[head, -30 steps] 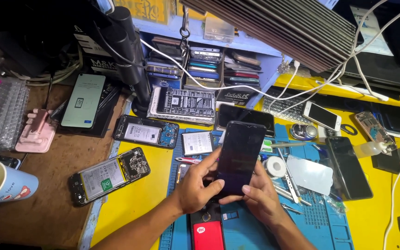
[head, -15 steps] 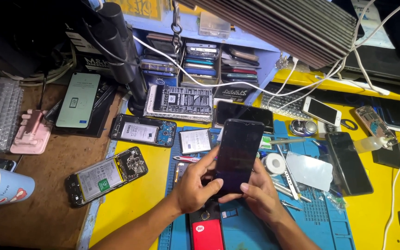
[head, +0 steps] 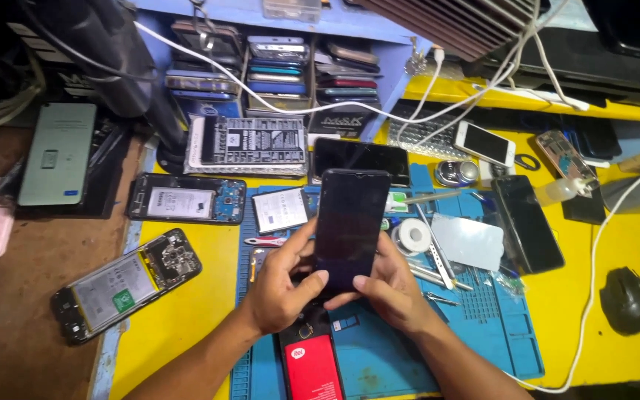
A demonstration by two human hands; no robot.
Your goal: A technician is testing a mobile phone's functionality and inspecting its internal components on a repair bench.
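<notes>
Red phone (head: 312, 367) lies nearest, on blue mat (head: 483, 333). Above it, left hand (head: 279, 285) and right hand (head: 387, 289) both grip a dark phone (head: 351, 226) by its lower end, thumbs on the glass, screen up, raised over the mat. Beyond: battery (head: 279, 210), opened phones (head: 124, 285), stacked handsets (head: 283, 70).

I see a yellow worktop (head: 187, 311) carrying a blue rubber repair mat (head: 483, 333), two opened black phones (head: 124, 285) (head: 187, 198), a black computer mouse (head: 627, 300) and a white phone (head: 485, 143).
</notes>
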